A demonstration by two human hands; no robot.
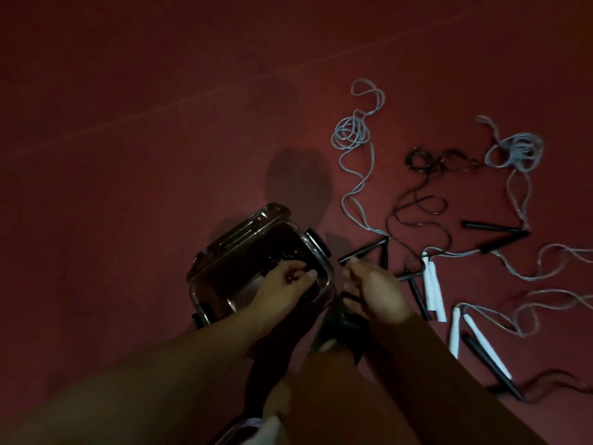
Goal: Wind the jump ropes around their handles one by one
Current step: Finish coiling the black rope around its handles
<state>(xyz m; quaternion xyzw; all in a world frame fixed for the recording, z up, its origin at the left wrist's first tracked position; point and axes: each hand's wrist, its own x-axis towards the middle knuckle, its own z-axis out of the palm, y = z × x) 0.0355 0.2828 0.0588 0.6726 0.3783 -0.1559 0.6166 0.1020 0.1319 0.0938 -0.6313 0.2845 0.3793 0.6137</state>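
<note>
Dark red floor (160, 123) is carrying the unwound jump ropes (426, 220), lying right of both hands. Left hand (282, 284) is pinching something dark inside the clear bin (205, 261); right hand (375, 290) grip: cannot tell. Risk: overlapping cords snagging when one is lifted.

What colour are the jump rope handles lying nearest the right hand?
Black handles, best seen in the head view.

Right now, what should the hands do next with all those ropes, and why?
Probably let go of the clear box and pick up the nearest black handle. The left hand pinches something dark at the box's rim and the right hand hovers beside it, while every rope on the red floor lies loose and unwound.
</note>
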